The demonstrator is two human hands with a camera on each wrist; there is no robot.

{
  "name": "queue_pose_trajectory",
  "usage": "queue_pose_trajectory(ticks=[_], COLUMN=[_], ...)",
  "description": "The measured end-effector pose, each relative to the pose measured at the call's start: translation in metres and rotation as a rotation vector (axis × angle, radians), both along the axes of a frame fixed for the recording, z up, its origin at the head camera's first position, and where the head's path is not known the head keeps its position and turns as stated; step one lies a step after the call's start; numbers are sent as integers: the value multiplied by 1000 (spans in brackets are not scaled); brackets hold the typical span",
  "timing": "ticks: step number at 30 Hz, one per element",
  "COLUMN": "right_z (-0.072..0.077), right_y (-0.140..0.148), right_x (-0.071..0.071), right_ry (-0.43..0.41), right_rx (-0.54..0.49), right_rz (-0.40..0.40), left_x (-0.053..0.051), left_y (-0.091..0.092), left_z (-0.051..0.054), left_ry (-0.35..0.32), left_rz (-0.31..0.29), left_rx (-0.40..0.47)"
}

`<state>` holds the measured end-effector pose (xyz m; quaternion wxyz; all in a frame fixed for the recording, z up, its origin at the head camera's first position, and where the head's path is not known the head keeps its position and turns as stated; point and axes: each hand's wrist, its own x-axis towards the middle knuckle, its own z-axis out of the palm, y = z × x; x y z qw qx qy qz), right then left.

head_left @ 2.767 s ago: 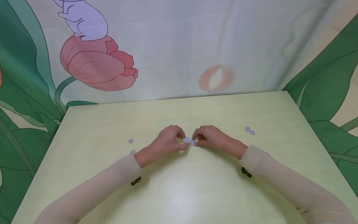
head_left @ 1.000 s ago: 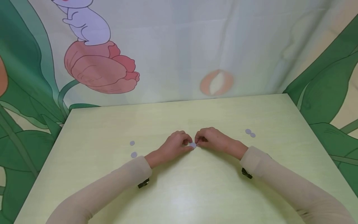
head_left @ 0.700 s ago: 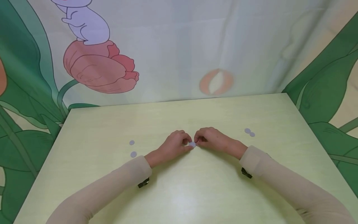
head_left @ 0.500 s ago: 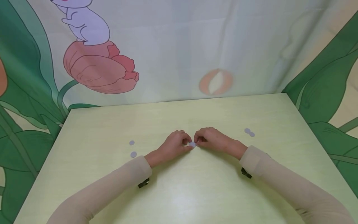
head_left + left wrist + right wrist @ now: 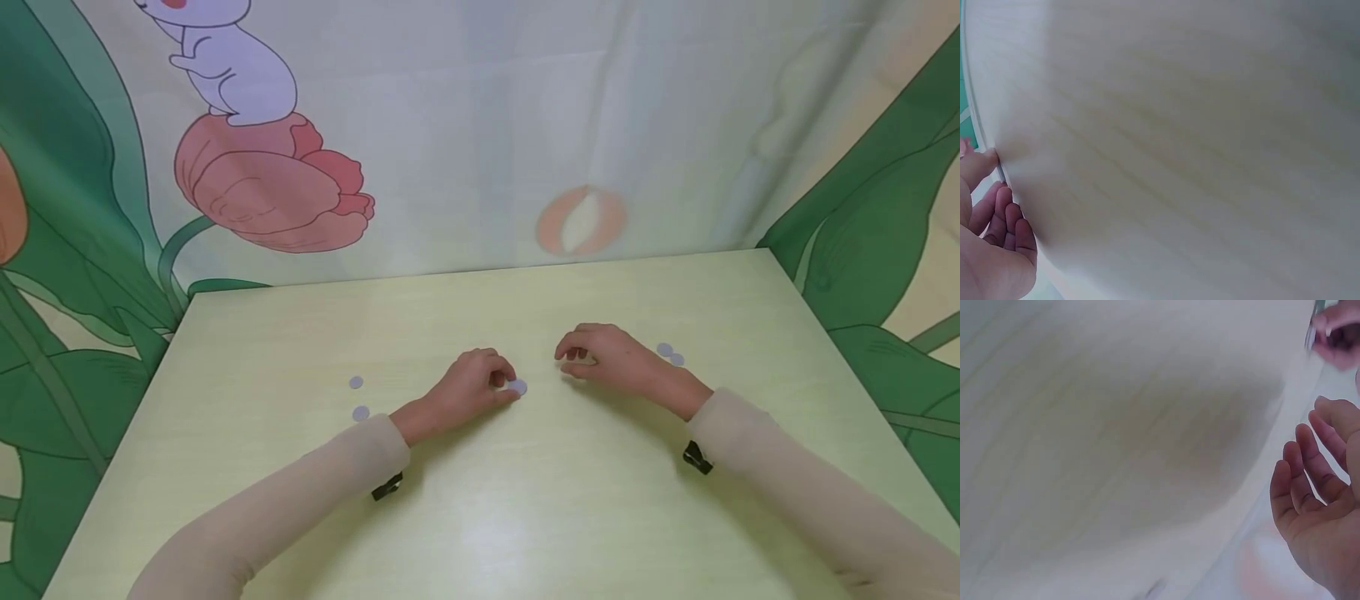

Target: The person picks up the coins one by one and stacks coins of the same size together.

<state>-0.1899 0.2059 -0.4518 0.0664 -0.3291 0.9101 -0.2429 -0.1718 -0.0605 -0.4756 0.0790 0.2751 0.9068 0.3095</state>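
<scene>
The left arm and right arm are slanted in from the lower corners. At the frame's middle, a pale round disc is pinched by the left hand. Farther right, the right hand is held with bent fingers, narrowly apart from the thumb.

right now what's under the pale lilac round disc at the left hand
Pale yellow tabletop shows beyond the disc; anything directly beneath is covered and cannot be seen.

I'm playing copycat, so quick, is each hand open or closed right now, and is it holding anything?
Left hand: closed, pinching a pale round disc.
Right hand: open, loosely curved, holding nothing.
</scene>
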Motion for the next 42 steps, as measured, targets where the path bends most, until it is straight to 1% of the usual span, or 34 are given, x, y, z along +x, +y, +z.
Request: queue_pose_trajectory(ticks=[4, 7, 9, 11, 16, 19, 22, 28, 35, 37, 42], right_z=[5, 7, 8, 12, 21, 20, 13, 0, -11, -14, -17], right_y=[27, 47, 59, 70, 97, 113, 125, 130, 128, 127, 124], right_x=[-3, -3, -3, -3, -1, 2, 4, 6, 10, 10, 10], right_ry=[31, 27, 24, 23, 38, 43, 44, -6, -43, -42, 9], right_rx=[4, 10, 18, 27, 49, 69, 89, 99, 68, 59, 37], right_rz=[-72, -130, -155, -173, -217, -253, -275, -298, -367, -377, -381], left_x=[1, 1, 1, 0, -2, -1, 0, 2, 2, 2, 3], left_y=[-1, -2, -2, -1, -1, -2, -3, -3, -1, -2, -3], left_z=[0, 0, 0, 0, 2, 1, 0, -2, -2, -2, -2], left_ry=[-12, -25, -23, -8, 62, 60, 54, 67, 43, 39, 42], left_rz=[2, 4, 2, -4, -26, -40, -44, -29, -28, -26, -20], left_rx=[16, 20, 16, 4, -20, -14, -19, -30, -38, -40, -37])
